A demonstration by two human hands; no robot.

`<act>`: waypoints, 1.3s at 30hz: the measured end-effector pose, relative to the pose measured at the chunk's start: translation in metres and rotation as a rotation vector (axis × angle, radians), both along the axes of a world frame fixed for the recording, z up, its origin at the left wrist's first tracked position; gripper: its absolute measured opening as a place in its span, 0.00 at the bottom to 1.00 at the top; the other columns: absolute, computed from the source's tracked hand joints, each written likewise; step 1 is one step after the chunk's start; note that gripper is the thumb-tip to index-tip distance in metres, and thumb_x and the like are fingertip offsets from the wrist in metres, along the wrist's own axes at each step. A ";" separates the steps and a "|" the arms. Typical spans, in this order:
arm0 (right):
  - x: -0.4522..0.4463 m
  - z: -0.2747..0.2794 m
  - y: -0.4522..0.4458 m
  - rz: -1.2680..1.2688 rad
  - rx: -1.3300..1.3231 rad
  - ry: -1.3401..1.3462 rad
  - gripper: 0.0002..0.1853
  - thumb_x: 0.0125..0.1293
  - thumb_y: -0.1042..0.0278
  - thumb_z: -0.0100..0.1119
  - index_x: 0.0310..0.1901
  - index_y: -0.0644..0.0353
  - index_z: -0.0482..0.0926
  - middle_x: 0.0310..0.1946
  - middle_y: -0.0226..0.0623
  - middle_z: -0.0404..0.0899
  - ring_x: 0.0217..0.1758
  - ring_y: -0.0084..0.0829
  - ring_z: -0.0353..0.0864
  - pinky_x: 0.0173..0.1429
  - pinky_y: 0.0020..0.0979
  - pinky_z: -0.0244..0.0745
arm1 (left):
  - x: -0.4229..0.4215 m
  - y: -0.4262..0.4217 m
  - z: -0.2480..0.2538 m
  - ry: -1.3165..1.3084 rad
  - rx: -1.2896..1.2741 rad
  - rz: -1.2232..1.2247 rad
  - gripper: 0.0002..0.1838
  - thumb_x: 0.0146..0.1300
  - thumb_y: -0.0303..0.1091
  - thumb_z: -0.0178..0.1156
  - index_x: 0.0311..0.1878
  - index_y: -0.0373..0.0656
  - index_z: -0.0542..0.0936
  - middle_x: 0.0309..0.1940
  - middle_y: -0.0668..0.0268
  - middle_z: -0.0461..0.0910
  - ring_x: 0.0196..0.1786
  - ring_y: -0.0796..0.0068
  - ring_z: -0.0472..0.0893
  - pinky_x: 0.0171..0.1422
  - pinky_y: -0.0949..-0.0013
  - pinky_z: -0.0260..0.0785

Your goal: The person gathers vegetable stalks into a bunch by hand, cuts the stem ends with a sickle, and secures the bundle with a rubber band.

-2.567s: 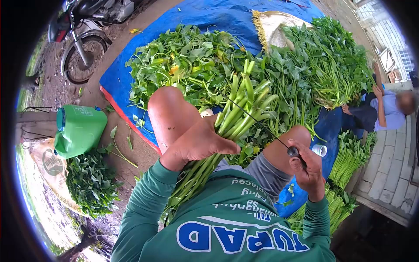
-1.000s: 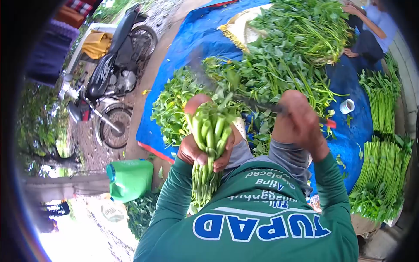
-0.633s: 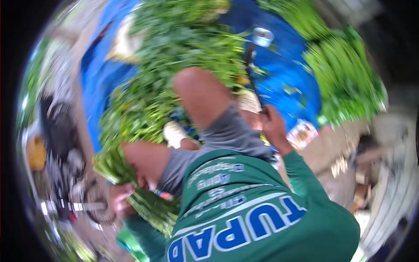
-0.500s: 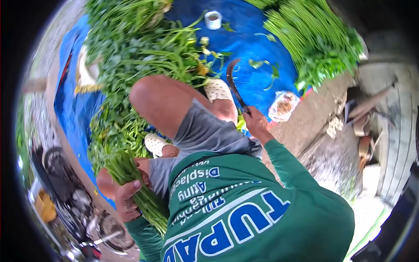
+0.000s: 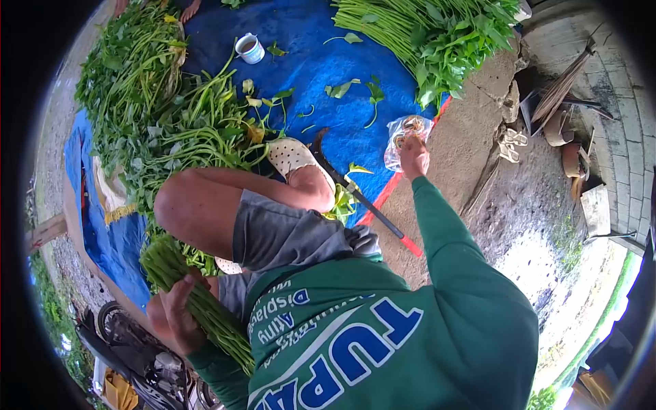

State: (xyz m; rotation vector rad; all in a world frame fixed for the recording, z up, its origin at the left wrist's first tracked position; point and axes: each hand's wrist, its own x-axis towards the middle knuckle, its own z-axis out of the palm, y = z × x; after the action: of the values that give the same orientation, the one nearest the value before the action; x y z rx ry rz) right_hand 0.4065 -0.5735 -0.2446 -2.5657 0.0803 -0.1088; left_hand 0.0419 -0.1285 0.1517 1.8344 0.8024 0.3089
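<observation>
My left hand (image 5: pixel 181 307) is wrapped round a bundle of green leafy-vegetable stalks (image 5: pixel 212 318), which rests slantwise against my side. My right hand (image 5: pixel 414 157) reaches to a clear plastic bag (image 5: pixel 394 147) of what look like rubber bands. Its fingertips are bunched together inside the bag's opening, and what they pinch is hidden. A sickle (image 5: pixel 365 200) with a curved dark blade and a red-tipped handle lies by my foot, across the edge of the blue tarp (image 5: pixel 342 82).
Heaps of leafy stalks (image 5: pixel 198 123) cover the tarp's left side. Trimmed bunches (image 5: pixel 417 34) lie at the far right. A white cup (image 5: pixel 250 49) with dark contents stands near the back. Another person's bare foot (image 5: pixel 190 11) shows at the top. A motorcycle (image 5: pixel 137 355) stands lower left.
My right hand has let go of the sickle, which now lies down, and has moved to the plastic bag. My left hand still holds the stalks. The view has shifted.
</observation>
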 end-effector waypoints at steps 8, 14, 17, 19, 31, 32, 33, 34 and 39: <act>0.086 -0.046 0.015 -0.132 -0.191 0.410 0.14 0.66 0.61 0.64 0.48 0.49 0.95 0.52 0.45 0.93 0.56 0.49 0.93 0.63 0.47 0.86 | 0.010 -0.020 0.001 -0.092 0.040 -0.068 0.12 0.75 0.35 0.64 0.56 0.44 0.87 0.45 0.56 0.85 0.43 0.65 0.86 0.50 0.61 0.78; 0.085 -0.061 -0.023 -0.027 0.055 0.324 0.18 0.65 0.53 0.61 0.42 0.56 0.93 0.44 0.54 0.92 0.50 0.56 0.92 0.59 0.51 0.85 | 0.018 -0.018 0.011 0.063 -0.287 0.157 0.21 0.64 0.40 0.68 0.53 0.33 0.81 0.39 0.57 0.84 0.38 0.63 0.83 0.46 0.67 0.75; 0.058 0.031 -0.008 -0.196 0.134 0.217 0.13 0.69 0.60 0.65 0.43 0.59 0.92 0.46 0.52 0.91 0.53 0.51 0.93 0.58 0.49 0.85 | 0.037 -0.028 0.019 0.007 -0.436 0.279 0.20 0.63 0.39 0.68 0.50 0.32 0.82 0.36 0.57 0.85 0.38 0.64 0.84 0.44 0.69 0.75; 0.052 0.035 -0.014 -0.097 0.206 0.117 0.12 0.70 0.61 0.69 0.47 0.60 0.89 0.42 0.49 0.92 0.46 0.45 0.93 0.52 0.45 0.86 | 0.041 -0.036 0.014 -0.094 -0.254 0.045 0.17 0.61 0.35 0.68 0.48 0.32 0.83 0.37 0.56 0.85 0.39 0.64 0.85 0.44 0.68 0.76; -0.002 0.331 0.239 0.869 0.875 0.952 0.18 0.77 0.69 0.70 0.65 0.62 0.87 0.48 0.31 0.92 0.49 0.22 0.88 0.51 0.28 0.85 | 0.083 -0.011 0.000 -0.004 -0.612 -0.260 0.34 0.56 0.27 0.77 0.69 0.38 0.82 0.58 0.64 0.86 0.62 0.68 0.83 0.67 0.63 0.75; -0.013 0.346 0.266 0.979 0.923 0.887 0.19 0.76 0.69 0.72 0.65 0.63 0.86 0.52 0.34 0.92 0.54 0.22 0.88 0.61 0.30 0.85 | 0.080 -0.011 0.003 0.045 -0.612 -0.221 0.32 0.58 0.29 0.75 0.68 0.38 0.82 0.58 0.64 0.86 0.62 0.68 0.83 0.66 0.61 0.75; -0.017 0.362 0.291 1.121 0.836 0.929 0.20 0.77 0.70 0.71 0.66 0.64 0.85 0.57 0.37 0.90 0.59 0.24 0.87 0.67 0.31 0.83 | 0.074 -0.009 0.011 0.050 -0.610 -0.241 0.31 0.58 0.29 0.75 0.67 0.38 0.82 0.58 0.63 0.86 0.61 0.69 0.83 0.66 0.61 0.75; -0.023 0.367 0.314 1.240 0.806 0.889 0.20 0.77 0.71 0.70 0.67 0.65 0.85 0.60 0.39 0.89 0.62 0.26 0.87 0.67 0.32 0.84 | 0.077 -0.002 0.014 0.030 -0.597 -0.291 0.31 0.58 0.29 0.75 0.67 0.38 0.82 0.57 0.63 0.87 0.61 0.69 0.83 0.66 0.60 0.75; -0.068 0.422 0.392 1.723 0.176 0.549 0.25 0.71 0.70 0.75 0.67 0.68 0.83 0.52 0.42 0.89 0.54 0.30 0.88 0.55 0.32 0.81 | 0.057 0.005 -0.023 -0.002 -0.504 -0.272 0.32 0.55 0.36 0.76 0.65 0.37 0.83 0.51 0.59 0.89 0.55 0.68 0.86 0.65 0.62 0.76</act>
State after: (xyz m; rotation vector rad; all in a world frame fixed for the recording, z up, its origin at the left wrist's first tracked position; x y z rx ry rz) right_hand 0.3387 -0.1814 0.1774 -1.6164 -1.6908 1.1225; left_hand 0.0991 -0.1230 0.1289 1.4396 0.5557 -0.0656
